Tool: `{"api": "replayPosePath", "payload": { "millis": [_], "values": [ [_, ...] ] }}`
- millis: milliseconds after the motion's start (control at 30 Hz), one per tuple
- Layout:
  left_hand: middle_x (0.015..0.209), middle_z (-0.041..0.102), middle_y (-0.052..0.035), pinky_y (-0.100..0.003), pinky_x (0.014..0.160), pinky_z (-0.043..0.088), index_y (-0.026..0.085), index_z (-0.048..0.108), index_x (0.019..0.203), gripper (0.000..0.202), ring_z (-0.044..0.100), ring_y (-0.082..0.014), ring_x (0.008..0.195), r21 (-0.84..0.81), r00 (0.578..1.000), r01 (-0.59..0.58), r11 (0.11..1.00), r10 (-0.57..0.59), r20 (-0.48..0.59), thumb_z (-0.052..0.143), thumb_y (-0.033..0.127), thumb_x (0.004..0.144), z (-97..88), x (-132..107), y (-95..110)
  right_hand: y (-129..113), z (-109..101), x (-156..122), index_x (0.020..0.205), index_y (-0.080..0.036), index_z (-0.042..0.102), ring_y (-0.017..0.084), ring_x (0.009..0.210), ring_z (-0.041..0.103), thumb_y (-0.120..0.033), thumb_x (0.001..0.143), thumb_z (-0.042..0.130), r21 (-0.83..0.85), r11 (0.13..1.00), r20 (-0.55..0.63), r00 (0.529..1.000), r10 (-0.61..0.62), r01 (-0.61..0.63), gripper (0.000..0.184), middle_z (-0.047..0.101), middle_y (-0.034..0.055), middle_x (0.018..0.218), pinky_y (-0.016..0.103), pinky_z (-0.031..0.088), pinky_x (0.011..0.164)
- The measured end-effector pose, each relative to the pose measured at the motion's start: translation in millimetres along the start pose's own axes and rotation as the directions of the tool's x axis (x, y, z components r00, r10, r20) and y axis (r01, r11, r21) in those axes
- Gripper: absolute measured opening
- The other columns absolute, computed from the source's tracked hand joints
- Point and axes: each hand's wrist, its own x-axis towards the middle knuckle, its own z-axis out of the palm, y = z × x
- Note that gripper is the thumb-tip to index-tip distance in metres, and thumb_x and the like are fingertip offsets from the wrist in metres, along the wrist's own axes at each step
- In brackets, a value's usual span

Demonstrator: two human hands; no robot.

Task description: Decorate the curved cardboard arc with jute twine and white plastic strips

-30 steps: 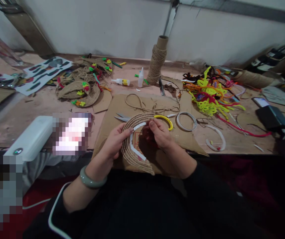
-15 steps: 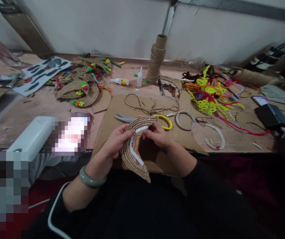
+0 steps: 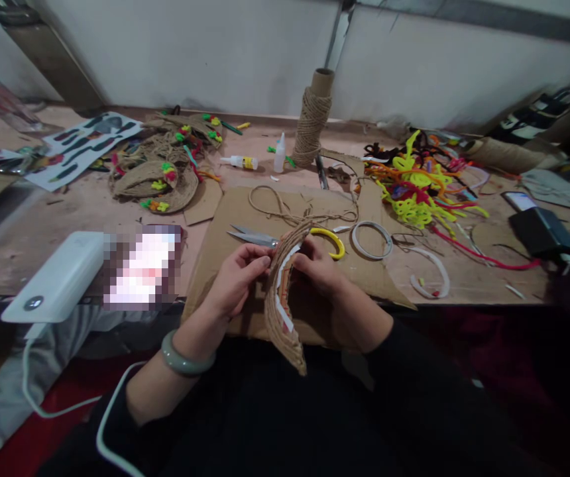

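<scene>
My left hand [image 3: 238, 278] and my right hand [image 3: 322, 271] both grip a curved cardboard piece wrapped in jute twine [image 3: 279, 311], held nearly edge-on over a brown cardboard sheet [image 3: 364, 278]. A white strip runs along its inner side. The left fingers pinch its outer edge; the right fingers press its inner face near the top. A grey-green bangle [image 3: 185, 354] circles my left wrist. Silver scissors [image 3: 250, 235] lie just beyond my left hand, and a yellow ring [image 3: 332, 240] sits just past my right.
A tall twine spool [image 3: 311, 126], two glue bottles [image 3: 280, 154], a heap of coloured pipe cleaners [image 3: 419, 189], finished twine pieces [image 3: 163, 172], white rings [image 3: 372, 240] and a white box [image 3: 61, 278] lie on the workbench. A black device [image 3: 543, 232] sits at right.
The twine-wrapped piece has been turned from lying flat and facing me to standing nearly edge-on. Both hands kept hold of it and shifted slightly.
</scene>
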Motion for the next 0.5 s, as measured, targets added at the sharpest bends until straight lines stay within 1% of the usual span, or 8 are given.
{"api": "replayPosePath", "payload": {
  "millis": [67, 100, 167, 233, 267, 400, 500],
  "values": [
    [0.091, 0.067, -0.0028, -0.026, 0.076, 0.050, 0.016, 0.064, 0.070, 0.025, 0.062, -0.0137, 0.082, 0.010, 0.998, -0.069, 0.998, 0.069, -0.003, 0.081, 0.032, 0.061, -1.5, 0.6, -1.6, 0.6, 0.2, 0.5, 0.090, -0.022, 0.050, 0.013, 0.075, 0.054, -0.058, 0.066, 0.072, -0.054, 0.998, 0.011, 1.000, -0.018, 0.018, 0.048, 0.055, -0.0006, 0.083, 0.028, 0.048, 0.069],
    [0.092, 0.067, -0.0025, -0.026, 0.080, 0.048, 0.017, 0.064, 0.068, 0.022, 0.062, -0.0134, 0.085, 0.025, 0.992, -0.120, 0.992, 0.120, -0.022, 0.081, 0.030, 0.062, -2.0, 0.6, -1.9, 0.9, 0.5, 0.7, 0.089, -0.022, 0.050, 0.013, 0.075, 0.053, -0.057, 0.066, 0.072, -0.084, 0.996, 0.013, 1.000, -0.024, 0.025, 0.048, 0.054, -0.0006, 0.083, 0.028, 0.047, 0.069],
    [0.088, 0.066, -0.0014, -0.024, 0.082, 0.046, 0.017, 0.065, 0.067, 0.017, 0.060, -0.0122, 0.085, 0.090, 0.971, -0.222, 0.971, 0.228, -0.071, 0.079, 0.027, 0.064, -2.1, -0.2, -1.7, 1.4, 1.5, 0.8, 0.089, -0.022, 0.049, 0.013, 0.074, 0.052, -0.057, 0.066, 0.072, -0.128, 0.992, 0.012, 1.000, -0.012, 0.013, 0.048, 0.054, -0.0009, 0.082, 0.027, 0.046, 0.067],
    [0.081, 0.066, -0.0005, -0.024, 0.081, 0.046, 0.018, 0.067, 0.068, 0.013, 0.060, -0.0120, 0.081, 0.156, 0.955, -0.264, 0.952, 0.281, -0.095, 0.078, 0.026, 0.066, -1.1, -1.8, -0.9, 1.9, 2.8, 0.7, 0.091, -0.022, 0.049, 0.013, 0.072, 0.052, -0.055, 0.065, 0.073, -0.169, 0.985, 0.014, 1.000, 0.022, -0.019, 0.049, 0.055, -0.0008, 0.083, 0.027, 0.045, 0.065],
    [0.077, 0.066, -0.0002, -0.025, 0.080, 0.047, 0.018, 0.068, 0.069, 0.012, 0.060, -0.0123, 0.077, 0.177, 0.957, -0.254, 0.951, 0.274, -0.096, 0.077, 0.026, 0.066, -0.3, -2.7, -0.4, 2.0, 3.7, 0.6, 0.093, -0.022, 0.050, 0.013, 0.071, 0.052, -0.054, 0.065, 0.073, -0.196, 0.980, 0.017, 0.999, 0.040, -0.036, 0.049, 0.055, -0.0007, 0.083, 0.026, 0.044, 0.064],
    [0.067, 0.067, -0.0003, -0.027, 0.070, 0.050, 0.017, 0.070, 0.068, 0.015, 0.059, -0.0130, 0.066, 0.210, 0.982, -0.151, 0.966, 0.170, -0.078, 0.078, 0.030, 0.064, 2.4, -4.9, 1.5, 1.4, 6.9, 0.8, 0.096, -0.021, 0.052, 0.013, 0.070, 0.052, -0.051, 0.067, 0.072, -0.310, 0.947, -0.001, 0.996, 0.086, -0.082, 0.046, 0.057, -0.0006, 0.084, 0.027, 0.044, 0.064],
    [0.066, 0.067, -0.0004, -0.025, 0.067, 0.049, 0.017, 0.070, 0.067, 0.016, 0.059, -0.0119, 0.063, 0.222, 0.982, -0.141, 0.965, 0.164, -0.089, 0.079, 0.029, 0.063, 1.6, -4.5, 1.2, 1.0, 8.4, 1.6, 0.096, -0.020, 0.052, 0.013, 0.072, 0.052, -0.052, 0.068, 0.070, -0.359, 0.928, -0.026, 0.995, 0.098, -0.101, 0.046, 0.057, -0.0003, 0.085, 0.029, 0.043, 0.066]
  ]
}}
